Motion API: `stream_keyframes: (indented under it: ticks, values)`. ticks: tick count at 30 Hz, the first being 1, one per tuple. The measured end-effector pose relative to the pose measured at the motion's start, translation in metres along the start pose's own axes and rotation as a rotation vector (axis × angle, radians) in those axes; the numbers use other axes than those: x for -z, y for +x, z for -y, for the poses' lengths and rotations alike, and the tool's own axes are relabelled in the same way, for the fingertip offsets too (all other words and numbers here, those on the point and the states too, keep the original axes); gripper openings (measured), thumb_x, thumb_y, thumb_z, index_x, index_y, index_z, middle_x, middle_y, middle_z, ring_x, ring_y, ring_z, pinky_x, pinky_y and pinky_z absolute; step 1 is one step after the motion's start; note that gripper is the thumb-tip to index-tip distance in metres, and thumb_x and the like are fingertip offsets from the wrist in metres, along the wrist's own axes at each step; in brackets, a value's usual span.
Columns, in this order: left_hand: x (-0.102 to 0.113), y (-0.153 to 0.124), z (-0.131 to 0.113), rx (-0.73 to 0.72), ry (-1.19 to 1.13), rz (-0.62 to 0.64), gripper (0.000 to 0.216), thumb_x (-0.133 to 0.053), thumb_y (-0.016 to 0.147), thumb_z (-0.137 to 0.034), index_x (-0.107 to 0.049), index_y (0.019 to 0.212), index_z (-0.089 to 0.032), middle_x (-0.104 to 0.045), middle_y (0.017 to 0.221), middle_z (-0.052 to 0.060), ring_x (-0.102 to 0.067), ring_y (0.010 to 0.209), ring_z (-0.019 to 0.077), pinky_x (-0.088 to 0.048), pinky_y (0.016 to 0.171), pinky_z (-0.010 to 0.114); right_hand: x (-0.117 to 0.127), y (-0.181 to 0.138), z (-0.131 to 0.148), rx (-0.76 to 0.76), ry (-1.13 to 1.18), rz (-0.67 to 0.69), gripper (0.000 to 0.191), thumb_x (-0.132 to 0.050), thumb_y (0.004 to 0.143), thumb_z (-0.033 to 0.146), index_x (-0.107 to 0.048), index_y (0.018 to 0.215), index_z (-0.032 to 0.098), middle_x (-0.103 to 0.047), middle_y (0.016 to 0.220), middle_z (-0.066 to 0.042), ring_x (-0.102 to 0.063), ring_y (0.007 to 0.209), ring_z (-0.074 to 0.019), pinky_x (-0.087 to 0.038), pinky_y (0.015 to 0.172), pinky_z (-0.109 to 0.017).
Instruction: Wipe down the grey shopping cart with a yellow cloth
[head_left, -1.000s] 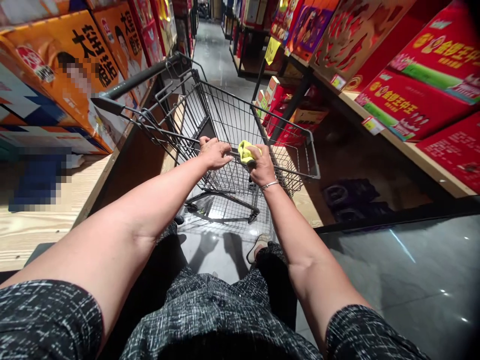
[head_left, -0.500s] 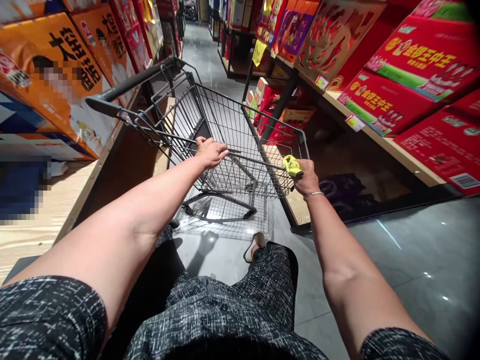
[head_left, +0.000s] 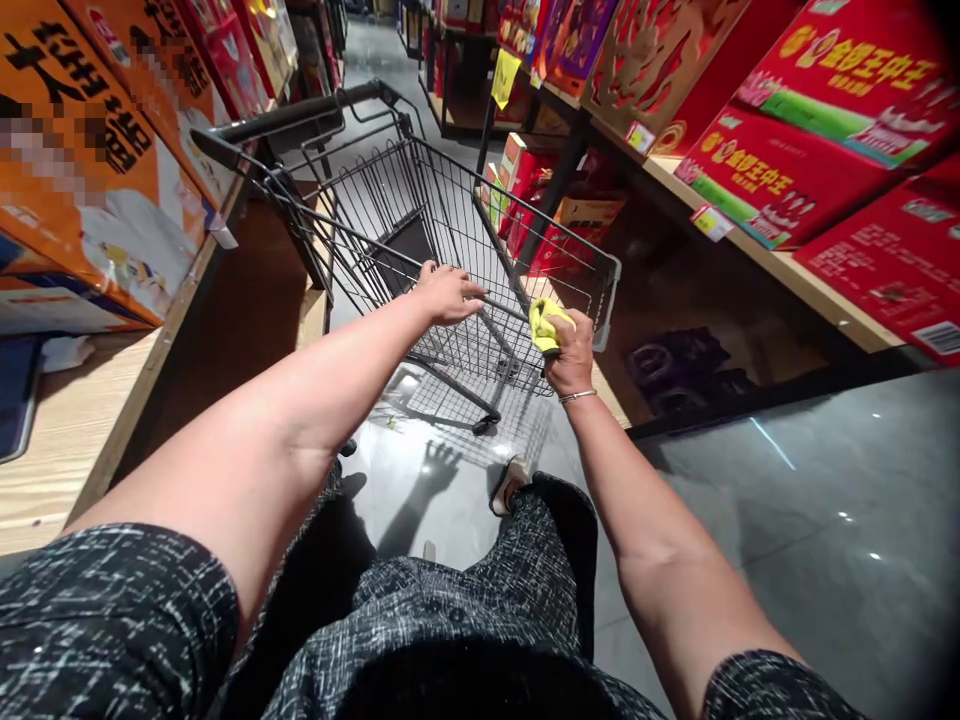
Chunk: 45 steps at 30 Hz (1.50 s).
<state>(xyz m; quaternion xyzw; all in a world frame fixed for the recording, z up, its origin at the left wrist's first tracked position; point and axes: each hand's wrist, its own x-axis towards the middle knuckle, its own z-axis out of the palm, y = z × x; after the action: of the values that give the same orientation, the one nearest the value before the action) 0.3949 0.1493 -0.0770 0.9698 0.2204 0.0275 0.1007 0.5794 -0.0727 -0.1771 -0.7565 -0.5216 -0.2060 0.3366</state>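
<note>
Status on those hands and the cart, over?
Left hand open over shopping cart, contact unclear. Right hand gripping yellow cloth. Shelves flank cart.

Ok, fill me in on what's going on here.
A person is standing at the side of a shopping cart in a store aisle. The right hand grips a bunched yellow cloth at the cart's near top rail. The left hand is over the same rail, fingers loosely spread; whether it bears on the metal is hard to tell. Orange boxes stand on the left, and red boxes sit on a shelf to the right.
</note>
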Motion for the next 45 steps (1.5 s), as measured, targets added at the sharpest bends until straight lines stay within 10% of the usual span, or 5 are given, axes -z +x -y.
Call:
stream_keyframes:
  ticks: [9,20,24,34,45]
  values:
    - [-0.02,0.022,-0.002,0.032,-0.073,-0.065,0.032,-0.05,0.1,-0.055,-0.074,0.115,-0.038,-0.068,0.115,0.004,-0.047,0.13,0.0361,0.005,0.12,0.074,-0.035,-0.032,0.019,0.017,-0.248,0.051,0.027,-0.062,0.094,0.027,-0.074,0.116,0.039,-0.06,0.132,-0.009,-0.04,0.141,-0.038,-0.029,0.113,-0.064]
    - [-0.022,0.019,-0.004,0.045,-0.109,-0.056,0.031,-0.048,0.104,-0.05,-0.073,0.108,-0.031,-0.068,0.115,0.005,-0.047,0.131,0.0349,0.01,0.12,0.072,-0.088,-0.146,0.003,-0.099,-0.314,0.664,0.041,-0.056,0.091,0.015,-0.077,0.116,0.04,-0.065,0.136,-0.008,-0.054,0.117,-0.0332,-0.049,0.093,-0.046]
    - [-0.023,0.019,-0.003,0.051,-0.114,-0.061,0.032,-0.048,0.104,-0.05,-0.073,0.11,-0.031,-0.068,0.115,0.006,-0.047,0.132,0.0353,0.01,0.12,0.072,-0.07,-0.13,0.004,-0.076,-0.298,0.606,0.047,-0.053,0.09,0.01,-0.076,0.122,0.037,-0.063,0.138,-0.01,-0.053,0.114,-0.031,-0.051,0.092,-0.042]
    - [-0.021,0.002,0.004,0.016,-0.099,-0.021,0.043,-0.037,0.106,-0.053,-0.073,0.113,-0.031,-0.069,0.118,0.006,-0.045,0.136,0.0348,0.013,0.12,0.072,0.012,-0.061,0.025,0.139,-0.232,-0.08,0.033,-0.066,0.092,0.02,-0.076,0.12,0.035,-0.056,0.132,-0.009,-0.042,0.125,-0.029,-0.044,0.111,-0.047]
    - [-0.012,-0.013,0.031,-0.005,-0.109,0.016,0.036,-0.045,0.104,-0.049,-0.076,0.103,-0.031,-0.07,0.121,0.004,-0.042,0.14,0.0312,0.006,0.125,0.064,-0.019,-0.156,0.067,0.064,-0.16,0.388,0.054,-0.064,0.076,-0.002,-0.079,0.11,0.036,-0.065,0.126,-0.006,-0.047,0.103,-0.0245,-0.053,0.085,-0.037]
